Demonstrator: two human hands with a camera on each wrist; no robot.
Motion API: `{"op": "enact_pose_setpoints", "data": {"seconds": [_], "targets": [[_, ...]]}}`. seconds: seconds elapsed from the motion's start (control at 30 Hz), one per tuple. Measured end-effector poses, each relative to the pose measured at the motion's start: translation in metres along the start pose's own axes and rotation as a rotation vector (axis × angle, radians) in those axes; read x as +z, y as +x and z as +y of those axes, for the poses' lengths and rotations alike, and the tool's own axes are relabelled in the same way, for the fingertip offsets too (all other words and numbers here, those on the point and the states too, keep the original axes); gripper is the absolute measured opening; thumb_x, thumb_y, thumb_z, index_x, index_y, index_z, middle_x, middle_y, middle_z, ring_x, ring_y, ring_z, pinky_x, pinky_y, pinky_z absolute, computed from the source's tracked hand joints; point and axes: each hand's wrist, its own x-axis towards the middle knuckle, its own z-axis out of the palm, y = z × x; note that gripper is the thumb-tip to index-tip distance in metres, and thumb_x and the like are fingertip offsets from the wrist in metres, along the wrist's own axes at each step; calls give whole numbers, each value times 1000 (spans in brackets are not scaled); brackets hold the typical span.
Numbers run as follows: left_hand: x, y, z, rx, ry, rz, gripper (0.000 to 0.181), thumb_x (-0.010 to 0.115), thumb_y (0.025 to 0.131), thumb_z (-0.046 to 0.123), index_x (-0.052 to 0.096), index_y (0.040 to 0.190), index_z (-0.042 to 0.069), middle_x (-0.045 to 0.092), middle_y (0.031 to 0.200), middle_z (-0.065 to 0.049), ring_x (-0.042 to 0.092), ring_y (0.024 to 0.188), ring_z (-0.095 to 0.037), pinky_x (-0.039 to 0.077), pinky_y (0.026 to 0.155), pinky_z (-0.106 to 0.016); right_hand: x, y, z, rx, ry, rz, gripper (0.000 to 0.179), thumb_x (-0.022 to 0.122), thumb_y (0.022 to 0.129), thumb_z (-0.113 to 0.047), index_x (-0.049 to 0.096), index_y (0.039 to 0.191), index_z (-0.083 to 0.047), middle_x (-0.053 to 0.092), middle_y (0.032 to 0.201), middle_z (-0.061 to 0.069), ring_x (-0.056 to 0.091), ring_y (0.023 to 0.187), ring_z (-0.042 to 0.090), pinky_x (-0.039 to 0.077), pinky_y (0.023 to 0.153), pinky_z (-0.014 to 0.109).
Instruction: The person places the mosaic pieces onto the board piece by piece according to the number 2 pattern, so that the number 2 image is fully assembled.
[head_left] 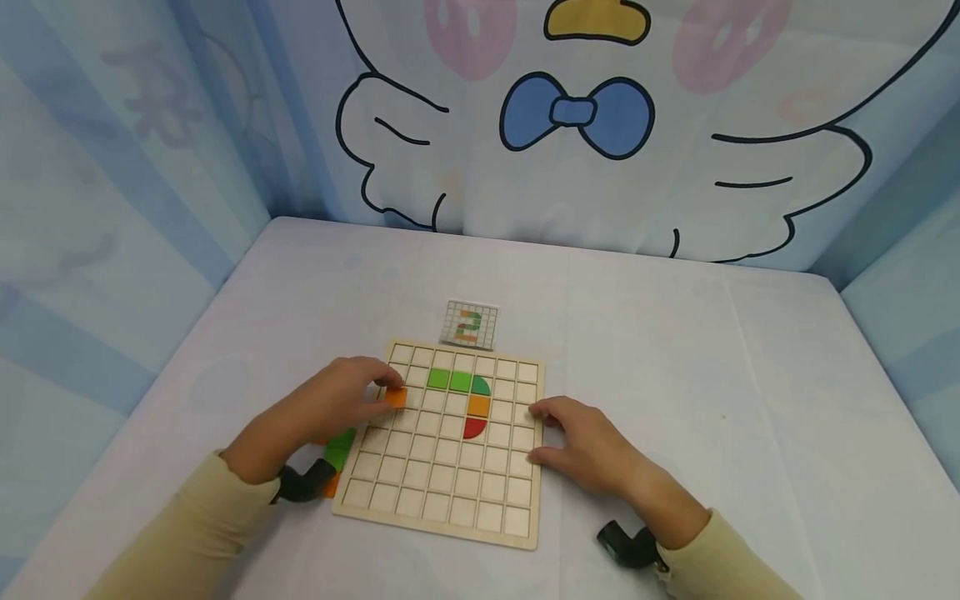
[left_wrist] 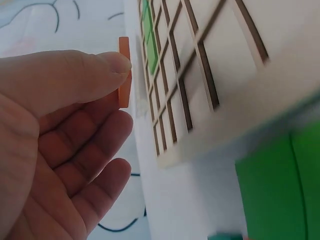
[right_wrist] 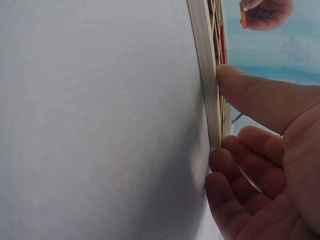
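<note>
In the head view, my left hand [head_left: 330, 403] pinches an orange square tile [head_left: 395, 397] between thumb and fingers. The tile is over the left part of a wooden grid board [head_left: 435, 525]; the left wrist view shows the tile [left_wrist: 124, 90] edge-on, apart from the board. My right hand [head_left: 588, 442] rests its thumb and fingertips along the board's right rim, its fingers loosely bent. On the board lie two green squares [head_left: 450, 380], a dark green rounded piece [head_left: 481, 385], an orange square [head_left: 477, 406] and a red rounded piece [head_left: 474, 428].
A small pattern card [head_left: 469, 324] with a coloured figure on a grid lies behind the board. Green tiles [head_left: 340, 450] and orange tiles [head_left: 331, 485] lie beside the board's left edge, partly hidden by my left arm. A white cloth [head_left: 675, 358] covers the table.
</note>
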Motion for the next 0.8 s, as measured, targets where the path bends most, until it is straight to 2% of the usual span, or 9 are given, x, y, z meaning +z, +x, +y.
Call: {"op": "enact_pose_setpoints", "data": {"seconds": [0.23, 0.37, 0.53, 0.8], "targets": [[14, 13, 13, 142, 28, -12, 23, 75, 90, 13, 72, 112, 6, 68, 108, -1, 63, 106, -23, 52, 92, -41, -1, 0, -1, -1, 0, -2, 51, 81, 85, -17, 60, 129, 0, 62, 125, 9, 61, 109, 23, 49, 94, 45], [22, 17, 20, 189, 46, -16, 22, 74, 91, 14, 73, 112, 5, 69, 108, -1, 64, 107, -24, 52, 92, -41, -1, 0, -1, -5, -1, -1, 52, 80, 86, -17, 59, 130, 0, 62, 125, 9, 61, 109, 24, 49, 94, 45], [28, 22, 27, 230, 62, -8, 18, 73, 91, 13, 74, 107, 5, 70, 104, -1, 65, 103, -23, 52, 91, -40, -1, 0, -2, 1, 0, -2, 52, 80, 86, -17, 59, 130, 0, 62, 125, 9, 61, 109, 24, 49, 94, 45], [35, 24, 34, 210, 69, -30, 18, 73, 90, 9, 74, 108, 7, 70, 105, 0, 64, 103, -21, 51, 92, -39, -1, 0, -1, 13, 2, -6, 52, 81, 85, -17, 59, 130, -1, 62, 125, 8, 61, 109, 23, 48, 95, 45]]}}
